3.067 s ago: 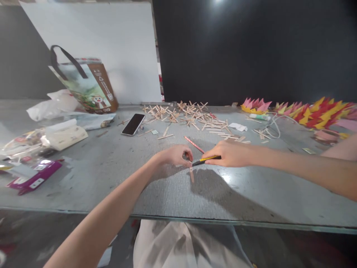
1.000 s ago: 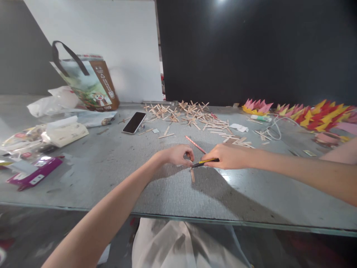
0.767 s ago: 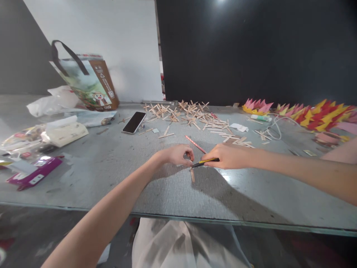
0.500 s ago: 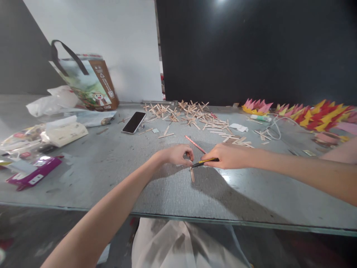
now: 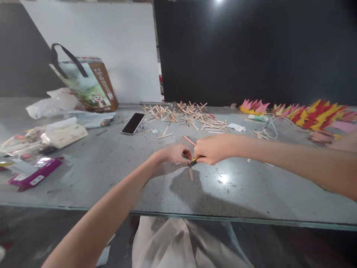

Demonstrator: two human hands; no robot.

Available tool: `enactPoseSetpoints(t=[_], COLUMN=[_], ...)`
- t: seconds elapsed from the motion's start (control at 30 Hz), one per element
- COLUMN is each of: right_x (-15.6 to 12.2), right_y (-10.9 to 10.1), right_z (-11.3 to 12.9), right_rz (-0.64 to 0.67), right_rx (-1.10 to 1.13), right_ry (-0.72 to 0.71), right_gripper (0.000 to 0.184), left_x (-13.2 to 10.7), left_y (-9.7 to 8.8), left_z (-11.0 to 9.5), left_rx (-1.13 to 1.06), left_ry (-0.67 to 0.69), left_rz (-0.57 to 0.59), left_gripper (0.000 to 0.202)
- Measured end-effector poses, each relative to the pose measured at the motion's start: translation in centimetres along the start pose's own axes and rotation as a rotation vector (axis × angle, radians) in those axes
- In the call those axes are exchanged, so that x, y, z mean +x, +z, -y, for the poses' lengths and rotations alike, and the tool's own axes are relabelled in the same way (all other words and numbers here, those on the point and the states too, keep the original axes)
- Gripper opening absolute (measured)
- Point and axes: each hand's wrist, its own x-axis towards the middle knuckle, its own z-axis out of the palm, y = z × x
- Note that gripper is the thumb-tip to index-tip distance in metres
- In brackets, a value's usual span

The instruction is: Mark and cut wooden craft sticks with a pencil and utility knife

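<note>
black (image 5: 251,52) and white panels (image 5: 131,52) stand behind a grey table (image 5: 156,201), its surface scuffed and catching a bright reflection. near the front of it, below both hands, one flat wooden stick (image 5: 191,175) lies with its near end pointing towards the person. the left hand (image 5: 180,153) pinches the far end between thumb and fingertips, the other fingers curled in a narrow loop. the right hand (image 5: 208,149) is wrapped round a yellow-and-black cutter (image 5: 193,162), most of its body hidden in the palm, and the dark front end meets the stick just beside the left thumb; whether the blade touches the wood is too small to tell. a red patterned rod (image 5: 189,140) lies just beyond the right hand, and farther back is a loose heap of similar sticks (image 5: 192,117), with a phone (image 5: 134,123) to its left. the stick looks very light, thin and stiff, dry rather than slippery, and likely to snap or split along the grain if bent hard. being so narrow, it would probably swivel under sideways pressure, so a firm pinch flat against the table, fingertips well back from the blade, seems the safest hold. the cutter should be steadiest gripped along its body.
</note>
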Motion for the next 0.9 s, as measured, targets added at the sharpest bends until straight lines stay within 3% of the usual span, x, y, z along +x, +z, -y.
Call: enactPoseSetpoints(t=[0.2, 0.43, 0.53, 0.7, 0.77, 0.83, 0.9], right_x=[1.0, 0.8, -0.1, -2.5, -3.1, -3.3, -3.0], right_y=[-1.5, -2.2, -0.8, 4.4, 6.0, 6.6, 5.9], right_z=[1.0, 2.1, 1.4, 0.2, -0.2, -0.3, -0.3], right_rz=[0.111, 0.090, 0.045, -0.217, -0.267, -0.273, -0.246], right_rx=[-0.076, -0.037, 0.057, 0.279, 0.319, 0.327, 0.302], right_ry=[0.013, 0.068, 0.054, 0.064, 0.055, 0.049, 0.046], right_gripper=[0.028, 0.022, 0.023, 0.029, 0.030, 0.030, 0.030], left_x=[0.2, 0.2, 0.0, -0.1, -0.1, 0.0, 0.0], left_y=[0.2, 0.3, 0.0, -0.5, -0.5, -0.5, -0.5], left_z=[-0.1, -0.2, -0.5, -0.8, -0.7, -0.6, -0.4], left_rx=[-0.087, -0.100, -0.048, 0.085, 0.085, 0.090, 0.109], left_ry=[0.035, 0.031, 0.006, -0.021, -0.013, -0.011, -0.010], left_rz=[-0.020, -0.027, -0.023, -0.021, -0.019, -0.008, 0.000], left_gripper=[0.018, 0.013, 0.020, 0.027, 0.028, 0.030, 0.030])
